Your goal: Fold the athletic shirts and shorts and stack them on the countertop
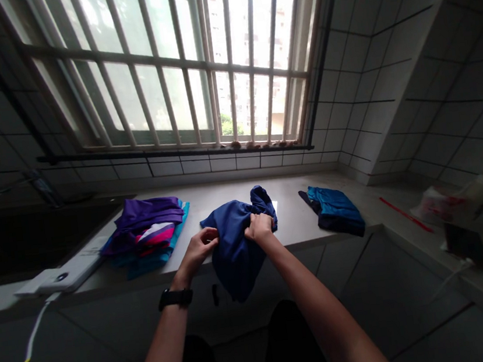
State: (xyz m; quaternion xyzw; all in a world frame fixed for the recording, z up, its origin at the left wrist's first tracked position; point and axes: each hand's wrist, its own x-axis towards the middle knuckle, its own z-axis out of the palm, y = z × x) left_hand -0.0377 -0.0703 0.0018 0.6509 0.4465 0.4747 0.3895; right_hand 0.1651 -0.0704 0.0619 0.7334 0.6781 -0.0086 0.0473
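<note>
Dark-blue garment [235,252] droops over the front edge of the white countertop [290,198]. Right-hand fingers [261,226] clench its fabric; left-hand fingers [200,246] curl at its edge, but I cannot tell whether they pinch. Clothes pile [150,210], nine o'clock; folded blue clothing [336,204], three; barred window [183,65], twelve.

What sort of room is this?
Probably a kitchen, though it's dim: at the left there looks to be a dark sink with a tap, set beside a pale counter below tiled walls.
</note>
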